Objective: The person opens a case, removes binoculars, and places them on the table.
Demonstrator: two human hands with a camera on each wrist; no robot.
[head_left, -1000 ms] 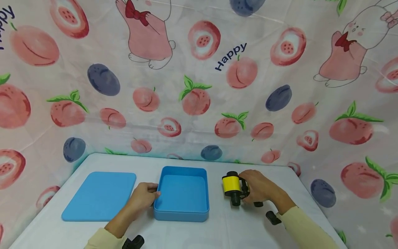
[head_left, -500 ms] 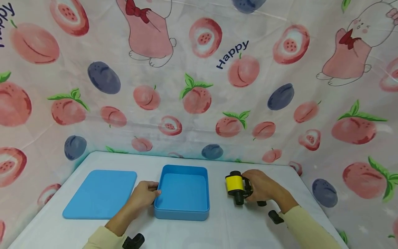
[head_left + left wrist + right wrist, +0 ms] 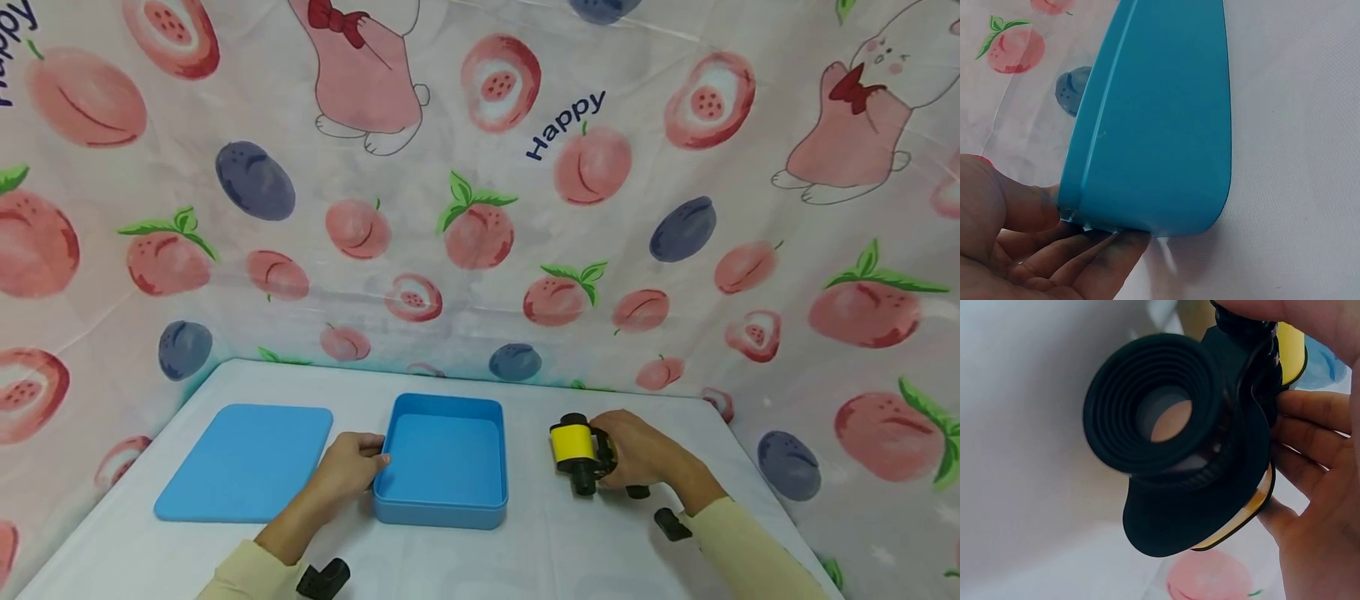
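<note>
A blue open-topped box stands mid-table in the head view. At its left wall my left hand grips the rim, thumb over the edge and fingers against the outside. The left wrist view gives the outer wall of the box close up. On the right, my right hand holds yellow and black binoculars around their middle, eyepieces toward me. One eyecup of the binoculars fills much of the right wrist view. In the head view, the hand hides part of the right barrel.
Left of the box lies a flat blue lid, partly behind the left forearm. White cloth covers the table. A fruit-printed curtain hangs behind and along the sides. Black wrist cameras are strapped on both arms.
My right hand has shifted slightly to the right with the binoculars. The left hand and the box stay in place; the head view has tilted down a little.
</note>
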